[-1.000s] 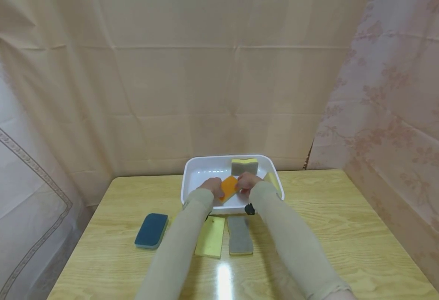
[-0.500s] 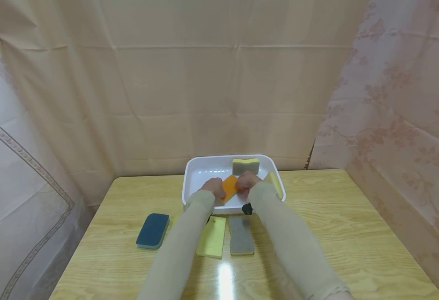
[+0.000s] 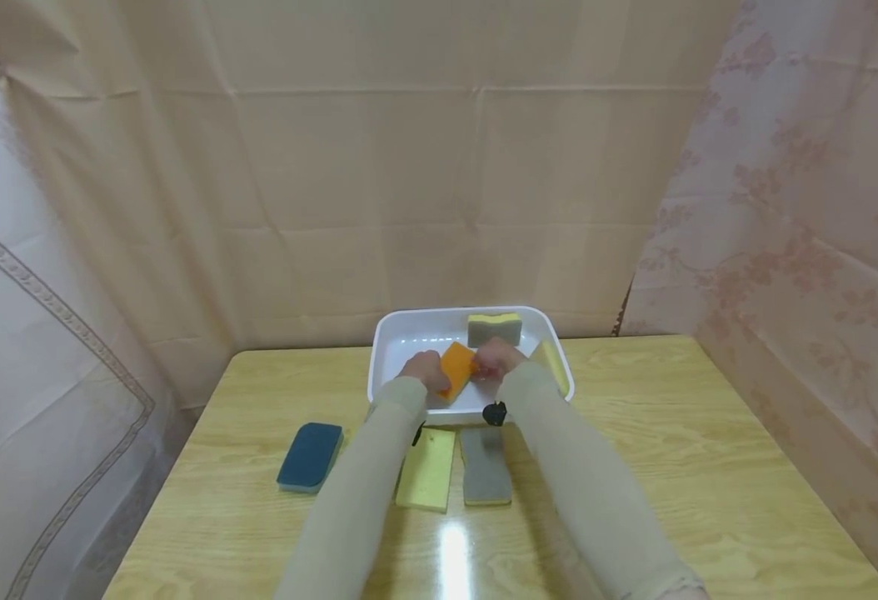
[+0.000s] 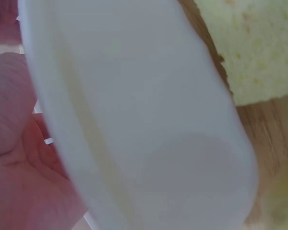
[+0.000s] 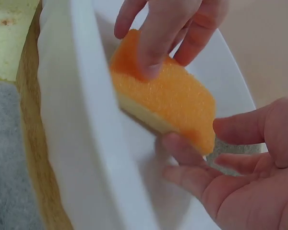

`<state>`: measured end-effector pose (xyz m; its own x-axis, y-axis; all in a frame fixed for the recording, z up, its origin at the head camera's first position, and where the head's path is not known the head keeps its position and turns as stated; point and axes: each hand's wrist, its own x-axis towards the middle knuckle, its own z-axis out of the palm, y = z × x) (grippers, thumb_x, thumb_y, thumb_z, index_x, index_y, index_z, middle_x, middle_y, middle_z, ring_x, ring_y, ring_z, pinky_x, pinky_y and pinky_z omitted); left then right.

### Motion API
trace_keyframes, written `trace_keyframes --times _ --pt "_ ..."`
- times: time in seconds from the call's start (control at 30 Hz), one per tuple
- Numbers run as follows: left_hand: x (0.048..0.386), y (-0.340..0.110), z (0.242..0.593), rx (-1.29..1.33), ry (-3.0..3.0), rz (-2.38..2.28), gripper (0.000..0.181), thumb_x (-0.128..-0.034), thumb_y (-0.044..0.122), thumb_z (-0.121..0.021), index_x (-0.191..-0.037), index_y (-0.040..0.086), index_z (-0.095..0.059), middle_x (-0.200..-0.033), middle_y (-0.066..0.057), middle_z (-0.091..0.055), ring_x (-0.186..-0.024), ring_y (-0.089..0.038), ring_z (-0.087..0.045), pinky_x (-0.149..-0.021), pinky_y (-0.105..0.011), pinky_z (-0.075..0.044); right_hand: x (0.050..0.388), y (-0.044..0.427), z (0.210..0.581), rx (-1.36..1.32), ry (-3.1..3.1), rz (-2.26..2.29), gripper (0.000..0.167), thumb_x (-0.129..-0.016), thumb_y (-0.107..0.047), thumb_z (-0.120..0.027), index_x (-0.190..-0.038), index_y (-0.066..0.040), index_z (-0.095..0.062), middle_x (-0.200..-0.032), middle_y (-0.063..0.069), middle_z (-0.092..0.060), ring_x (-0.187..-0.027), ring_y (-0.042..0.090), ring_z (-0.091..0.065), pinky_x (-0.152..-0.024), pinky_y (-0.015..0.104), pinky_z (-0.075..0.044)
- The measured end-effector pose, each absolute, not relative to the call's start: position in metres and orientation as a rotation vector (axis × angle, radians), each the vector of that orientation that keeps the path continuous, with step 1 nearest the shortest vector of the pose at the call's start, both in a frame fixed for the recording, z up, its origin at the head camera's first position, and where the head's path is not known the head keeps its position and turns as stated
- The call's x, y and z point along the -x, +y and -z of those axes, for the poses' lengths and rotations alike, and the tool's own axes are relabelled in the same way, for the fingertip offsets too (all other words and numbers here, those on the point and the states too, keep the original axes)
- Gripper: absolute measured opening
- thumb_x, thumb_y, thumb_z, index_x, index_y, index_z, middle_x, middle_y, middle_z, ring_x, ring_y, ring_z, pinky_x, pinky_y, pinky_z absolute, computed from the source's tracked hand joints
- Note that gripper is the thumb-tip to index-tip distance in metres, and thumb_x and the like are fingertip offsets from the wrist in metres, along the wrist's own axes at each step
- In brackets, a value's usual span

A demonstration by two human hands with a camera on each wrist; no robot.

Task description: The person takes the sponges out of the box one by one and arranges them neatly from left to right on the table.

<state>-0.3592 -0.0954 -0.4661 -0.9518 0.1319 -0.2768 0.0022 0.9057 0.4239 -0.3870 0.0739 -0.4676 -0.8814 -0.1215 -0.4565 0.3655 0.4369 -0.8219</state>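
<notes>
An orange-topped sponge [image 3: 457, 367] with a pale lower layer is inside the white tray [image 3: 397, 346]. My left hand [image 3: 426, 369] grips one end, its thumb pressed on the orange face in the right wrist view. At the other end, my right hand [image 5: 254, 179] pinches a corner, thumb on one edge and fingertips on another. The left wrist view shows the left palm [image 4: 24, 172] behind the tray wall [image 4: 144, 96], which hides the sponge there. A grey-and-yellow sponge [image 3: 495, 332] stands at the tray's back, and a pale yellow one [image 3: 551, 364] leans at its right side.
On the wooden table [image 3: 709, 467] before the tray lie a yellow sponge [image 3: 427, 475] and a grey sponge [image 3: 486, 471]. A dark blue sponge [image 3: 310, 455] lies farther left. A beige cloth [image 3: 334, 167] hangs behind the table.
The orange-topped sponge has turned slightly between my hands, its far corner shifting away from me. Both hands stay in the tray at about the same places.
</notes>
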Motion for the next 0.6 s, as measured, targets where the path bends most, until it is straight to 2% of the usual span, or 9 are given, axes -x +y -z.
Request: trace_keyframes --times 0.03,0.1,0.2,0.37,0.5,0.6 --pt "0.3585 -0.0965 0.4654 -0.105 2.769 -0.625 0.026 -0.0859 0.014 -0.071 -0.107 0.0 -0.063 -0.096 -0.012 -0.064 -0.087 -0.025 -0.058 -0.086 -0.037 -0.051 0.3871 0.0744 0.4681 -0.218 2.227 1.458 0.023 -0.091 0.003 -0.058 -0.11 0.014 -0.066 -0.099 0.019 -0.067 -0.074 0.021 -0.061 -0.07 0.027 -0.054" --pt "0.3563 -0.0988 0.4623 -0.111 2.775 -0.653 0.022 -0.0878 0.015 -0.066 -0.104 -0.001 -0.063 -0.093 -0.011 -0.063 -0.084 -0.025 -0.058 -0.082 -0.037 -0.051 0.387 0.075 0.4695 -0.27 2.156 1.546 0.027 -0.09 0.008 -0.055 -0.113 0.017 -0.064 -0.101 0.023 -0.068 -0.073 0.021 -0.062 -0.07 0.027 -0.056" --pt "0.356 -0.1007 0.4608 -0.07 2.767 -0.731 0.024 -0.0924 0.015 -0.059 -0.107 -0.003 -0.062 -0.097 -0.014 -0.064 -0.085 -0.026 -0.059 -0.083 -0.038 -0.051 0.388 0.075 0.4717 -0.41 2.002 1.723 0.032 -0.093 0.008 -0.052 -0.123 0.016 -0.06 -0.113 0.024 -0.066 -0.086 0.024 -0.067 -0.082 0.029 -0.057" --pt "0.3605 -0.0995 0.4653 0.034 2.733 -0.882 0.034 -0.0962 0.016 -0.055 -0.124 -0.004 -0.059 -0.113 -0.016 -0.065 -0.095 -0.028 -0.059 -0.093 -0.041 -0.049 0.3903 0.0728 0.472 -0.502 1.862 1.902 0.032 -0.101 -0.001 -0.052 -0.132 0.009 -0.058 -0.128 0.022 -0.062 -0.11 0.029 -0.064 -0.099 0.035 -0.052" --pt "0.3624 -0.0986 0.4671 0.046 2.765 -0.909 0.037 -0.097 0.018 -0.054 -0.127 -0.003 -0.058 -0.116 -0.015 -0.065 -0.097 -0.027 -0.059 -0.094 -0.041 -0.049 0.3896 0.071 0.4689 -0.449 1.851 1.894 0.035 -0.103 -0.009 -0.054 -0.137 0.001 -0.058 -0.138 0.017 -0.056 -0.123 0.032 -0.054 -0.102 0.042 -0.05" --pt "0.3638 -0.0991 0.4685 0.023 2.782 -0.931 0.035 -0.0996 0.021 -0.051 -0.125 -0.002 -0.059 -0.11 -0.014 -0.066 -0.089 -0.026 -0.062 -0.086 -0.039 -0.053 0.3895 0.0698 0.4674 -0.411 1.851 1.873 0.042 -0.104 -0.011 -0.052 -0.146 -0.006 -0.051 -0.141 0.014 -0.052 -0.125 0.032 -0.049 -0.103 0.046 -0.049"
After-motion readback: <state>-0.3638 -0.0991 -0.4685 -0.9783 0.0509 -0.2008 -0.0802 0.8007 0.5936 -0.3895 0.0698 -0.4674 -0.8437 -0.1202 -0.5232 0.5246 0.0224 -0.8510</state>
